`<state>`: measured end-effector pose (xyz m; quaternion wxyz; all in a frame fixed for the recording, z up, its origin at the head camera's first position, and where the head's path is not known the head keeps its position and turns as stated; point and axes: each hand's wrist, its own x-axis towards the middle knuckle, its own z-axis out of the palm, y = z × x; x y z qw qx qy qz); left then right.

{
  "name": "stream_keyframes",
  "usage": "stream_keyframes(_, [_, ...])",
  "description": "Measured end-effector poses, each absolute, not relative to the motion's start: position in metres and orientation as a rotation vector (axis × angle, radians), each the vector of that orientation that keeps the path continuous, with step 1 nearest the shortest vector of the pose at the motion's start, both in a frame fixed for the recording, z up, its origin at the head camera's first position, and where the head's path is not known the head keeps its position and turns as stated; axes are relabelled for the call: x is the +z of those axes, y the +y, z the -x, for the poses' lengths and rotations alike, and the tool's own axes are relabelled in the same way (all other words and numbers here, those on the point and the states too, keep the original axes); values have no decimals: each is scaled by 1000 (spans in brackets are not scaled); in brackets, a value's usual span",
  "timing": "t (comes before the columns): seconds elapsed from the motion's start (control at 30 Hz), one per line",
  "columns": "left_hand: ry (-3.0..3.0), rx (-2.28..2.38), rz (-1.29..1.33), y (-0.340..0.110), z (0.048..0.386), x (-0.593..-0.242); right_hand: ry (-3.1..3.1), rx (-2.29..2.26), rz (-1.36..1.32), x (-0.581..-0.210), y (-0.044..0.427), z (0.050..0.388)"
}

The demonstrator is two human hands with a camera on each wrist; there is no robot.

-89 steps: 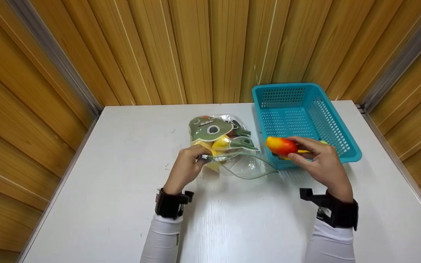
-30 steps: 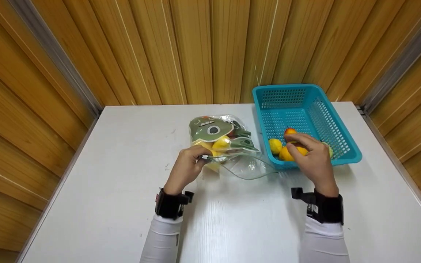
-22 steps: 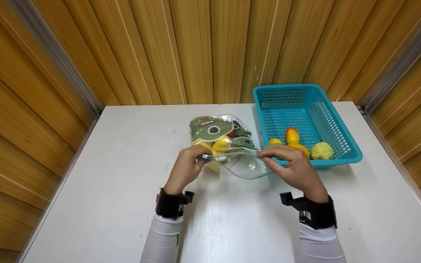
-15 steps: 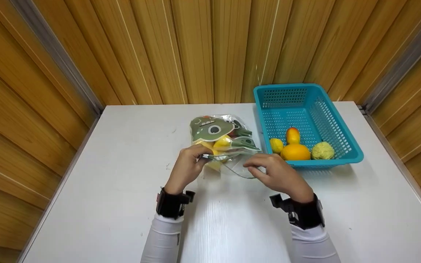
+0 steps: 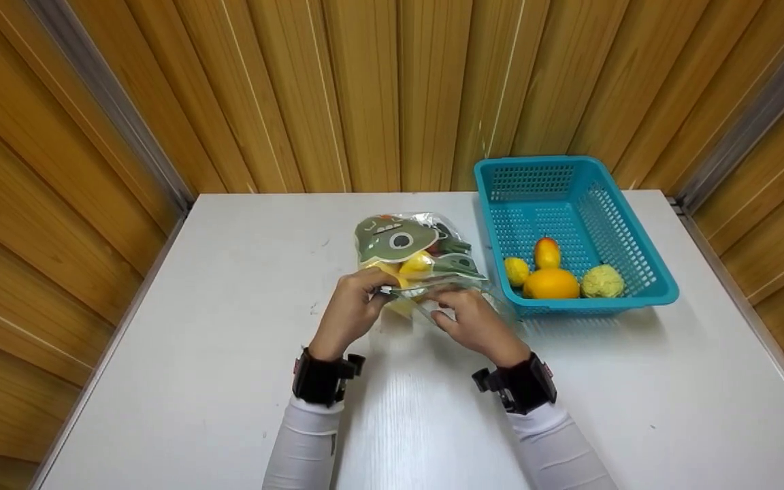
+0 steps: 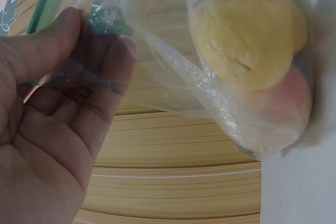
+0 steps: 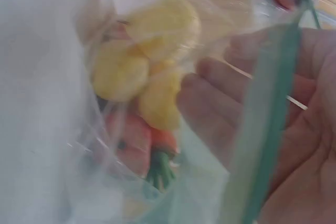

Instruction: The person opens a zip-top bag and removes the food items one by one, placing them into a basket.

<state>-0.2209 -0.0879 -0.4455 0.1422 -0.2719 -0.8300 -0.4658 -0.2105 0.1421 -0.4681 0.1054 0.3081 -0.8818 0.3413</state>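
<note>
Brings right hand (image 5: 470, 316) (fingers loosely extended) from basket (image 5: 535, 221) to mouth of bag (image 5: 395, 241), pinching its edge with left hand (image 5: 352, 312).

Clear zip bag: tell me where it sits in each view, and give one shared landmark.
Head: clear zip bag near the centre, left of the teal basket.
Left wrist: clear zip bag stretches across the top to the right side.
Right wrist: clear zip bag fills much of the picture.
Landmark: left hand; left side in left wrist, top right corner in right wrist.
</note>
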Motion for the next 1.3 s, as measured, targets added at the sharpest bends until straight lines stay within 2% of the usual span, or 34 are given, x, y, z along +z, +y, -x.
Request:
stream_keyframes(0.33, [-2409, -1328, 799, -86, 221, -445, -2539, 963, -877, -483, 130, 216])
stream_keyframes(0.97, [-2407, -1295, 848, -84, 221, -445, -2557, 846, -1077, -496, 120, 219])
stream_keyframes(1.3, [-2422, -1313, 856, -83, 222, -446, -2621, 817, -932, -493, 128, 219])
